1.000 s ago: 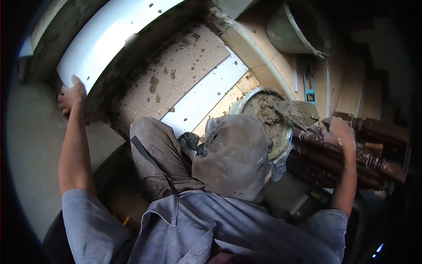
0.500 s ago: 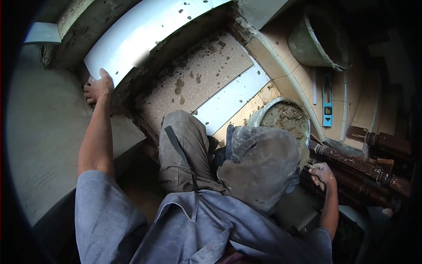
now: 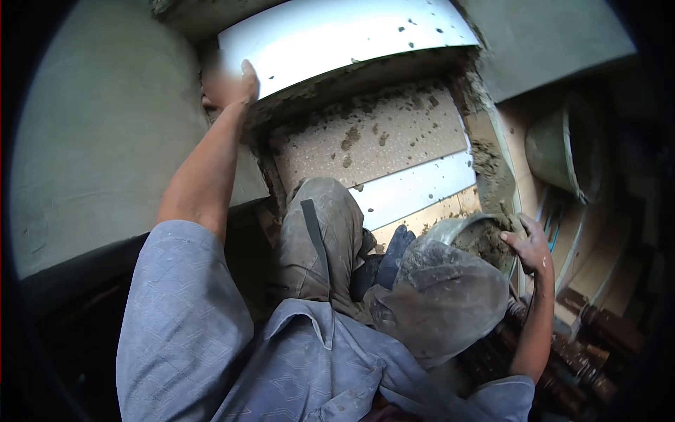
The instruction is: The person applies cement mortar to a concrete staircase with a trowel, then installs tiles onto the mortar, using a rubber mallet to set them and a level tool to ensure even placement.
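Observation:
My left hand (image 3: 239, 88) is at the left end of a long white tile (image 3: 337, 42), its thumb on the top and its fingers, partly blurred, curled at the edge. Dark mortar specks dot the tile. My right hand (image 3: 531, 246) is closed round the handle of a trowel (image 3: 492, 160), whose blade is raised and carries grey mortar. Just below the blade is a bucket (image 3: 443, 229) of mortar, partly hidden by my knee and hand.
Below the white tile lies a speckled tile (image 3: 401, 141) spattered with mortar, beside a white strip (image 3: 415, 191). A second bucket (image 3: 552, 151) lies tilted at the right. A blue spirit level (image 3: 554, 228) is partly hidden. Dark turned wooden posts (image 3: 608, 327) lie lower right.
My right hand has risen from beside the bucket, and the mortar-laden trowel now shows above it. My left hand stays at the tile's end while the view has turned.

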`<control>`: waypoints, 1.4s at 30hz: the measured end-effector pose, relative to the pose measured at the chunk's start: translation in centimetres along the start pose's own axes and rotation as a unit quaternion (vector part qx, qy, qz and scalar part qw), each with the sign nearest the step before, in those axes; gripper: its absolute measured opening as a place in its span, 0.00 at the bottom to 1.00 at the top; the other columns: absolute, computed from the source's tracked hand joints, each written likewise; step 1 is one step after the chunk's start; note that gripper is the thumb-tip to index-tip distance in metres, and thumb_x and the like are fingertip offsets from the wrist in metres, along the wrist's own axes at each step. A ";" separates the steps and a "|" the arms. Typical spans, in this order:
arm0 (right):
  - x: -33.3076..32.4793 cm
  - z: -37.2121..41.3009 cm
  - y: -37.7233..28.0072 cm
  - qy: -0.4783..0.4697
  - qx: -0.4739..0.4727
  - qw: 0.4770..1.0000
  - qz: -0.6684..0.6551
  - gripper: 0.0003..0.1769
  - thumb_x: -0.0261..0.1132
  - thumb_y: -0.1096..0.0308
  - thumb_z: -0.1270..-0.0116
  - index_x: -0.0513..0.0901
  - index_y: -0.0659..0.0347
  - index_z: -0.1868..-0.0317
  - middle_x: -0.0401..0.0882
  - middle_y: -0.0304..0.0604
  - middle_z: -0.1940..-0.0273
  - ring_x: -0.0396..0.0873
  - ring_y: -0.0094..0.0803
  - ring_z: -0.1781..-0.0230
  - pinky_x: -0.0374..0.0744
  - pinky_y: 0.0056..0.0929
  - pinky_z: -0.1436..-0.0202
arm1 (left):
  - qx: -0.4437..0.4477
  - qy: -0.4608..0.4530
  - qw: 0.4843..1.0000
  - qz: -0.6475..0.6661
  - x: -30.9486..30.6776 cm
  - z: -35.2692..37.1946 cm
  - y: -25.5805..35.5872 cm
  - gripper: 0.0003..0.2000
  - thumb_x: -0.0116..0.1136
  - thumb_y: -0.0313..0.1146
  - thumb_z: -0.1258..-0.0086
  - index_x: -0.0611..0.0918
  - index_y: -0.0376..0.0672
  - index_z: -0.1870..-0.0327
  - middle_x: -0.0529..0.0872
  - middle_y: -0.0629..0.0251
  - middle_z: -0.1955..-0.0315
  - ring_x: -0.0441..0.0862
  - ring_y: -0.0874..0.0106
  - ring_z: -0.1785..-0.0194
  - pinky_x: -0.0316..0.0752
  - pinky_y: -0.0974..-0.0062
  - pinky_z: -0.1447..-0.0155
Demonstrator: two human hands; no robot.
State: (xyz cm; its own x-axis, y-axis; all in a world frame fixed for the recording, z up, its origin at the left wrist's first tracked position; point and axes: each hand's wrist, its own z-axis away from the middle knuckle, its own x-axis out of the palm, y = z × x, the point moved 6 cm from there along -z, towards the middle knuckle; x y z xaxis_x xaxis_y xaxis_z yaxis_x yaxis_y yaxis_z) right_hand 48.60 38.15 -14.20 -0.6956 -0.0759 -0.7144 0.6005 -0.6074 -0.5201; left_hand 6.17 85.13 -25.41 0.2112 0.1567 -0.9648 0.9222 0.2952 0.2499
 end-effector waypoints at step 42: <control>5.4 19.6 18.2 -0.020 0.275 0.961 -0.007 0.12 0.70 0.67 0.43 0.81 0.69 0.69 0.77 0.47 0.79 0.75 0.37 0.80 0.74 0.33 0.73 | 0.004 0.013 0.998 -0.059 2.3 -2.3 -1.2 0.41 0.44 0.69 0.37 0.68 0.49 0.29 0.59 0.47 0.28 0.53 0.45 0.26 0.46 0.44 0.27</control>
State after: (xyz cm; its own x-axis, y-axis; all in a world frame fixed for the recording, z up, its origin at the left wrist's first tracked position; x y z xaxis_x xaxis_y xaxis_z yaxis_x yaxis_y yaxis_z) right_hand 48.03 11.23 -18.36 -0.7234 -0.0893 -0.6847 0.2995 -0.9340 -0.1947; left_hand 4.83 87.29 -27.69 0.0933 0.1462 -0.9848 0.9427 0.3051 0.1346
